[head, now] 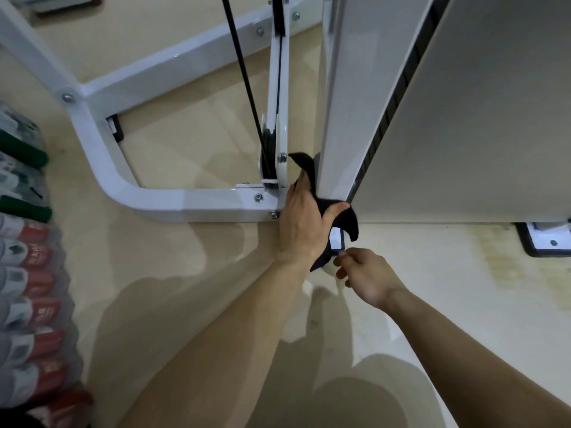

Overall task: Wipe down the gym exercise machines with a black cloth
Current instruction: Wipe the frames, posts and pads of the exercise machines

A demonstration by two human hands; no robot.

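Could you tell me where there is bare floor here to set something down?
Bare floor lies inside the white frame, left of the pulley, and in front of the white panel, between the right hand and the foot plate. Crowded at the corner where the left hand holds the black cloth, and by the bottle packs.
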